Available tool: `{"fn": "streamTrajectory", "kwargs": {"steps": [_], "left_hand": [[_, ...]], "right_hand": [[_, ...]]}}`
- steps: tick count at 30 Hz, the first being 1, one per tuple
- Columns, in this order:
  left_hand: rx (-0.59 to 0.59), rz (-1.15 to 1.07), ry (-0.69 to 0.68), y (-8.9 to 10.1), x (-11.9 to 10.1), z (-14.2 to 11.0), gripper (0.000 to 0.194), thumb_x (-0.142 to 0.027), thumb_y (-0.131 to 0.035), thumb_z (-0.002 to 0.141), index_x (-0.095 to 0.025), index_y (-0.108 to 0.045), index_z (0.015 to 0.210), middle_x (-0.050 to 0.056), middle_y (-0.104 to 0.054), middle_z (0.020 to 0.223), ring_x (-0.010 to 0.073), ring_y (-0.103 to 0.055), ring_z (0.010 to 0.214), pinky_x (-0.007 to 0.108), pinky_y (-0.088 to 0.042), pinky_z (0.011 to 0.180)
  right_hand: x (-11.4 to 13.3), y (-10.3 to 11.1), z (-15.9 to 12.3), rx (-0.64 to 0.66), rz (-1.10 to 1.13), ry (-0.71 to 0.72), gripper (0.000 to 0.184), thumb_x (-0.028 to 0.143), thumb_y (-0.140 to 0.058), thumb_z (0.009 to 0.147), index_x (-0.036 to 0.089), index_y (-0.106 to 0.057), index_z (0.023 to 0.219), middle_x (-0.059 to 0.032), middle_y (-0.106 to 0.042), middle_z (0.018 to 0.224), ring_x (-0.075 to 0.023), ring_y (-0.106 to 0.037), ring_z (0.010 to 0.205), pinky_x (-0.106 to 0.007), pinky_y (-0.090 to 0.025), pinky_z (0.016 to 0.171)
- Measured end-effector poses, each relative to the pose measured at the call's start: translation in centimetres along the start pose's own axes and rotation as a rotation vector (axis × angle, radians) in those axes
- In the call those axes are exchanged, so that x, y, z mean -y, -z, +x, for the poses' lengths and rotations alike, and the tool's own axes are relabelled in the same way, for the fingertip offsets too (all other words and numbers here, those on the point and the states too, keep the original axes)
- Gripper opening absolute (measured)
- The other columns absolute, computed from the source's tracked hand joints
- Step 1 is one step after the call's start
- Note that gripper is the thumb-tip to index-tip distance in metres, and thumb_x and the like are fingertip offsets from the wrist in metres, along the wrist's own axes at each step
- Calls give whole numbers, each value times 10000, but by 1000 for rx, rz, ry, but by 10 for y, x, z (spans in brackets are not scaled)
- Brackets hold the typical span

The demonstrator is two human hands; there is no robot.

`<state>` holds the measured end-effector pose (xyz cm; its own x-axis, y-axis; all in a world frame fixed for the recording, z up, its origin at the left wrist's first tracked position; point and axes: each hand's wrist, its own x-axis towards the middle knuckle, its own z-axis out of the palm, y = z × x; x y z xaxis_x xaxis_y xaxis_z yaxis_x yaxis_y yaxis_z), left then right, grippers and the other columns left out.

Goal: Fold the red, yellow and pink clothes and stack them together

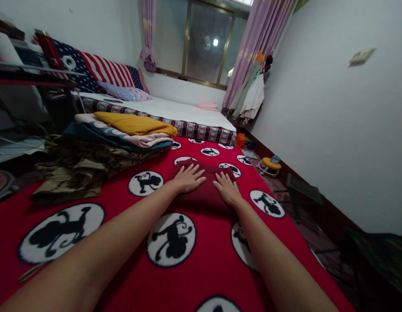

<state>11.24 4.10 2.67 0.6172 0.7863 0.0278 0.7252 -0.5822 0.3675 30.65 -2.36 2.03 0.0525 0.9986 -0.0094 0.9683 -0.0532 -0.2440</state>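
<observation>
Folded maroon cloth (205, 197) flat on a red blanket (217, 255) with monkey medallions, left hand (189, 178) and right hand (227, 189) pressing it palm-down, fingers spread, gripping nothing, folded clothes pile (123, 134) to the left.

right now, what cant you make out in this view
Head view, dark red folded cloth: parts under the left hand and right hand, covered.
Head view, dark camouflage cloth: cut off by the right edge.
Head view, blue thing on the yellow round stool: too small.
</observation>
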Motion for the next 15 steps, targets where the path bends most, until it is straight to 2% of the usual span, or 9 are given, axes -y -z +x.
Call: {"fn": "streamTrajectory", "kwargs": {"steps": [2, 4, 6, 8, 10, 12, 15], "left_hand": [[-79, 31, 45, 0, 15, 8, 587, -527, -323, 956, -276, -362, 1486, 68, -181, 1602, 280, -79, 1489, 570, -48, 1168], [-172, 50, 118, -1, 24, 13, 625, -543, -361, 940, -249, -355, 1491, 97, -177, 1604, 307, -95, 1485, 563, -71, 1168], [-275, 34, 240, -2, 29, 17, 705, -572, -390, 919, -181, -330, 1501, 157, -210, 1590, 344, -166, 1467, 557, -145, 1158], [-369, 12, 355, -2, 29, 19, 756, -573, -421, 904, -107, -326, 1491, 223, -332, 1526, 374, -304, 1407, 543, -256, 1118], [-451, 17, 393, -1, 28, 18, 742, -545, -458, 897, -71, -363, 1460, 252, -473, 1413, 389, -422, 1314, 523, -344, 1057], [-503, 11, 375, 0, 28, 17, 703, -518, -510, 881, -83, -416, 1425, 246, -536, 1345, 393, -475, 1252, 502, -386, 1011], [-455, -134, 336, 9, 31, 16, 570, -441, -647, 806, -118, -577, 1271, 212, -619, 1235, 362, -560, 1146, 433, -440, 939]], "right_hand": [[-6, -1, 6, -49, 11, -58, 572, 459, -287, 984, 253, -278, 1517, -75, -157, 1613, -276, -91, 1488, -608, -131, 1137], [-12, -3, 11, -160, 33, -150, 610, 493, -330, 964, 211, -315, 1505, -119, -188, 1604, -314, -145, 1474, -601, -169, 1126], [-16, -5, 14, -304, 59, -258, 662, 508, -401, 936, 116, -368, 1469, -213, -302, 1542, -359, -288, 1413, -564, -252, 1099], [-19, -5, 15, -409, 76, -332, 699, 502, -479, 903, 37, -403, 1419, -290, -471, 1391, -382, -445, 1292, -527, -341, 1036], [-19, -5, 13, -462, 80, -344, 695, 485, -545, 870, 30, -434, 1383, -293, -574, 1255, -387, -521, 1200, -511, -392, 975], [-19, -5, 11, -513, 101, -322, 663, 461, -600, 836, 70, -473, 1355, -273, -596, 1231, -380, -546, 1164, -489, -422, 934], [-20, 1, 11, -523, 284, -273, 550, 380, -707, 735, 123, -601, 1209, -215, -666, 1119, -342, -625, 1030, -435, -469, 848]]}}
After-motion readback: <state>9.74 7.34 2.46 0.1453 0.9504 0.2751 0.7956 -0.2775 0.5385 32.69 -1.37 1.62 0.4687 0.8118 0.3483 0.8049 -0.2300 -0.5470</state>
